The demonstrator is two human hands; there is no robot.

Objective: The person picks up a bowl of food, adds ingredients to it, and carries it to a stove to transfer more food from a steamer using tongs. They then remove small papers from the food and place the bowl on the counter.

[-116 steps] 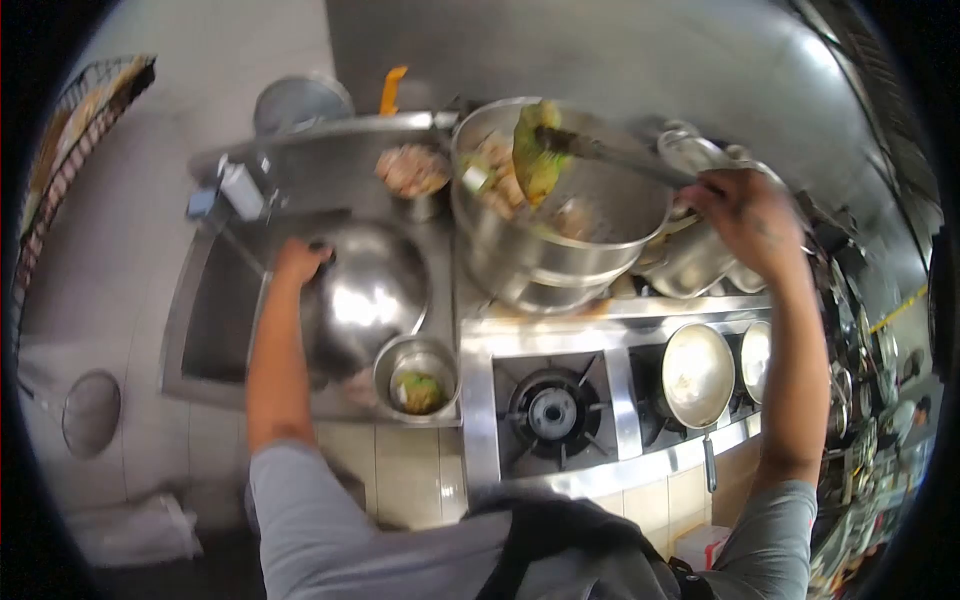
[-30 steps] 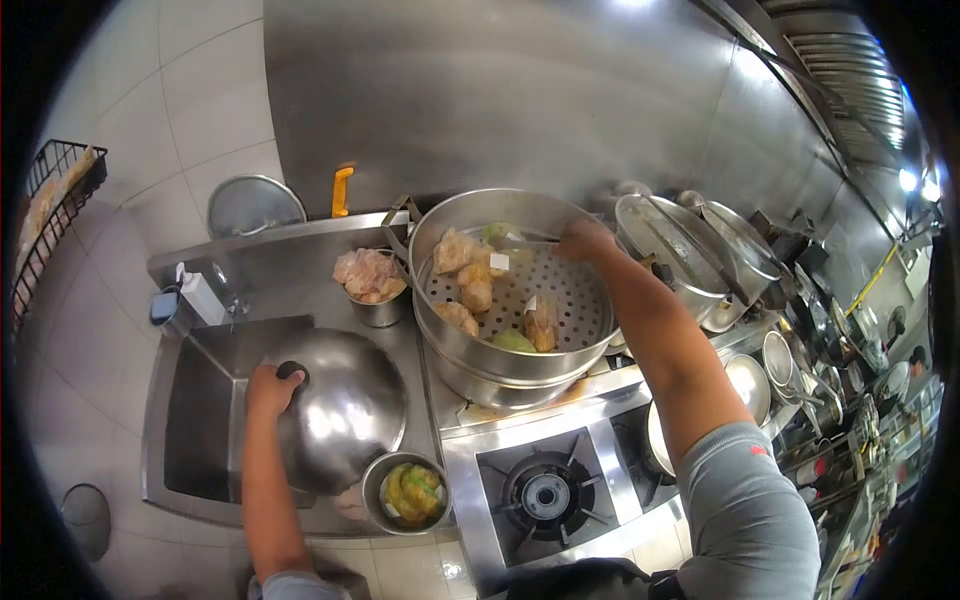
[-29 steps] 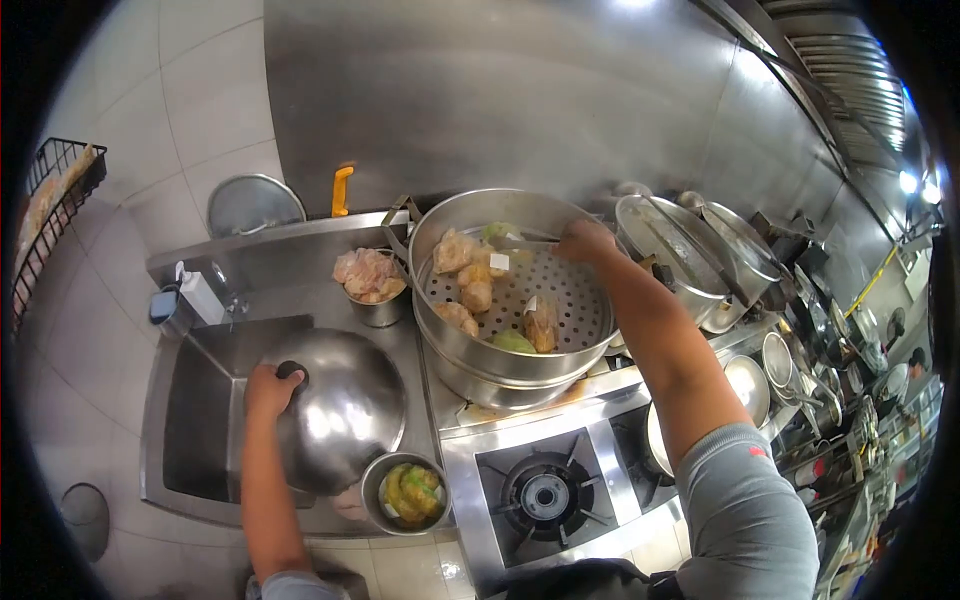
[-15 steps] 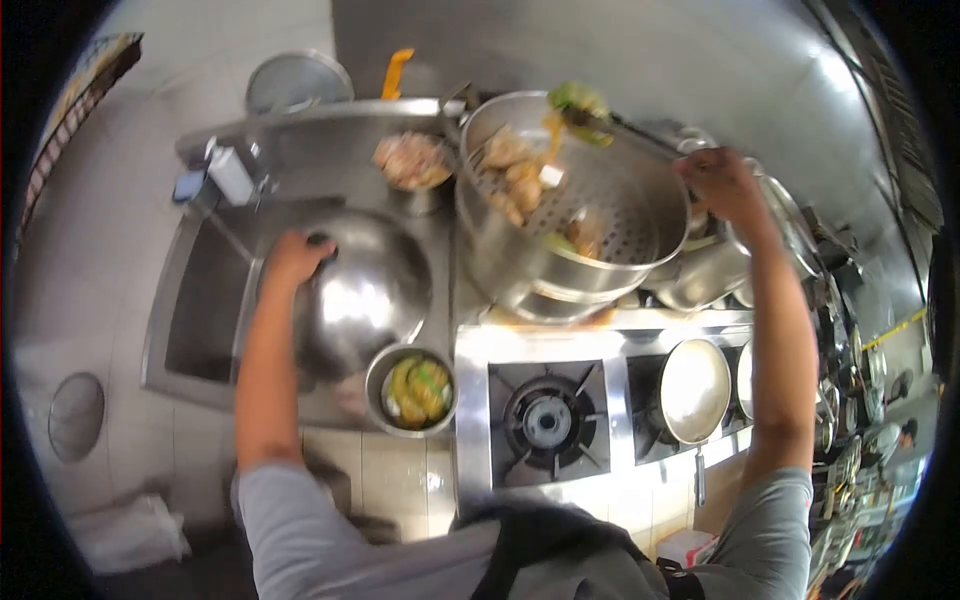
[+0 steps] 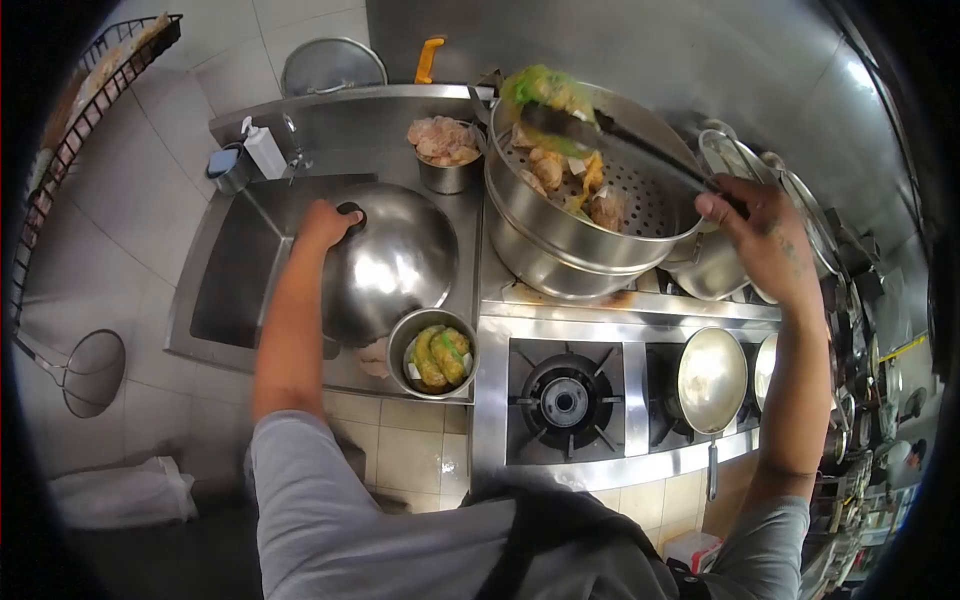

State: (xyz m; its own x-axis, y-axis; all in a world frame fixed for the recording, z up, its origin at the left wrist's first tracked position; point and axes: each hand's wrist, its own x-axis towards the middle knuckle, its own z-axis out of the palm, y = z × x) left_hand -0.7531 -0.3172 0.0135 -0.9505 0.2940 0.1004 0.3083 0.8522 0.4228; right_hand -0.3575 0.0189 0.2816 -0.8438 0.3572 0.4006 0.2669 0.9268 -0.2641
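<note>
My left hand (image 5: 328,226) grips the black knob of a large domed steel lid (image 5: 395,265), which lies over the sink counter. Dark tongs (image 5: 655,152) are in my right hand (image 5: 765,225), their tips closed around a green and yellow bundle (image 5: 548,100). That bundle hangs above the left part of a big perforated steamer pot (image 5: 590,255), where several brownish wrapped pieces (image 5: 607,208) lie on the holed bottom. Just below the lid stands a small steel pot (image 5: 402,385) with green and yellow bundles (image 5: 438,357) inside.
A steel pot (image 5: 450,178) of pale pink pieces stands behind the lid. On the stove (image 5: 635,400) are an open burner (image 5: 564,401) and a pan (image 5: 712,378). The sink (image 5: 235,270), a white bottle (image 5: 263,150) and a strainer (image 5: 95,372) are at the left.
The tongs and green bundle have moved left over the steamer pot's near-wall side rim. The camera view has shifted, so the counter and stove appear further right. My left hand still holds the knob.
</note>
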